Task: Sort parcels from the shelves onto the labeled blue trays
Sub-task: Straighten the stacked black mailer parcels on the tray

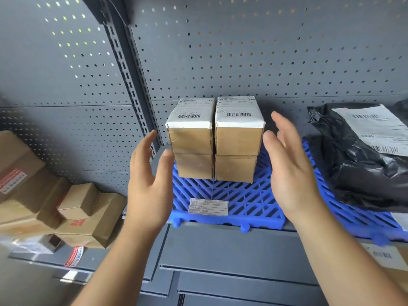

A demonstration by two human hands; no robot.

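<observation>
While a stack of four cardboard parcels (237, 140) stands on a blue grid tray (249, 202), the left hand (148, 184) and the right hand (289, 166) are held open at its sides.
The parcels are piled two by two at the back of the tray, close to the grey pegboard panel (242, 51), and white barcode labels are carried on the upper pair. Each grip is spread wide and nothing is held; the left thumb is just beside the stack's left face. A paper label (208, 207) is fixed at the tray's front. A black poly mailer (357, 164) is laid on the neighbouring blue tray (344, 219) to the right, and loose cardboard boxes (88, 213) are heaped on the shelf to the left.
</observation>
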